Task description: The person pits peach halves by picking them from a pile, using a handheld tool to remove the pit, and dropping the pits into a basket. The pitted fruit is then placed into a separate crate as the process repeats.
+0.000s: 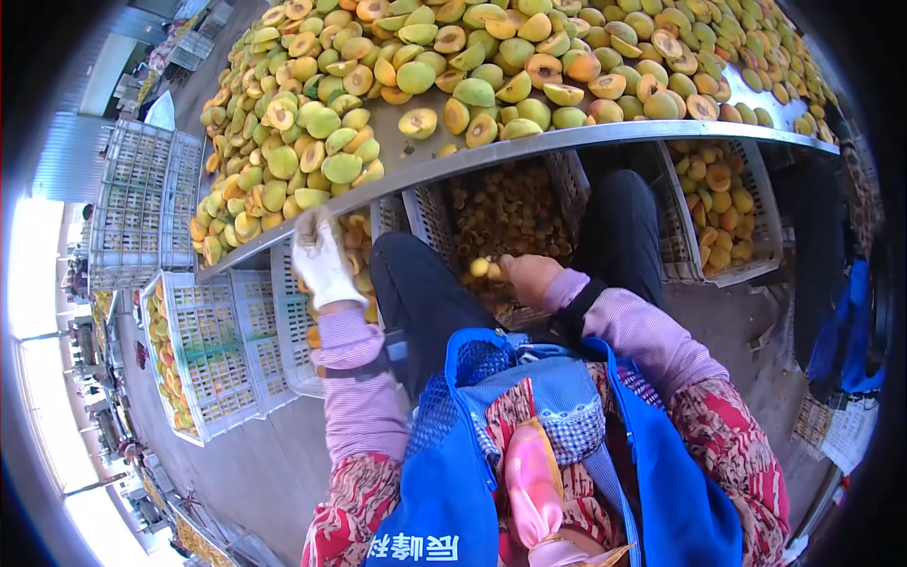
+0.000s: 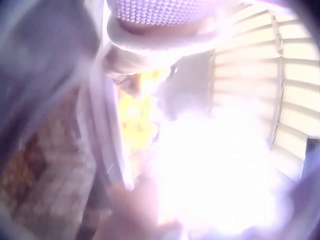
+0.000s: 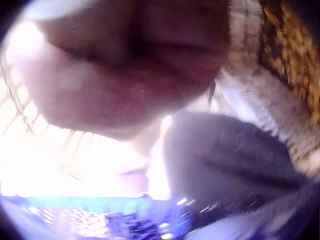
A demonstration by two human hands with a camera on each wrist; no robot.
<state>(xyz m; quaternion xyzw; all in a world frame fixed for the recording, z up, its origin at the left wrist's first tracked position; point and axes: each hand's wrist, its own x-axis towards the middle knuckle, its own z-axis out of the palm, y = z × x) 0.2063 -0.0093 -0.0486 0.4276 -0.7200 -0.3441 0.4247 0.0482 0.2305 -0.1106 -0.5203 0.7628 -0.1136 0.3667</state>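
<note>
In the head view, the white-gloved left hand (image 1: 323,263) is at the metal table's near edge, beside a heap of halved yellow-green fruit (image 1: 282,163). Its fingertips bend toward the edge; whether they hold anything cannot be made out. Glare washes out much of the left wrist view, where the glove (image 2: 135,60) shows near blurred yellow fruit (image 2: 137,117). The bare right hand (image 1: 531,278) pinches a small yellow piece (image 1: 480,267) above a crate of brown-orange pieces (image 1: 510,213), between the person's knees. In the right wrist view that hand (image 3: 135,75) is large and blurred, its fingertips unclear.
The metal table edge (image 1: 529,146) runs across in front of the knees, with fruit piled behind it. A crate of whole-looking fruit (image 1: 723,208) stands under the table at right. Stacked crates (image 1: 222,350) are at left, and more (image 1: 142,203) stand behind them.
</note>
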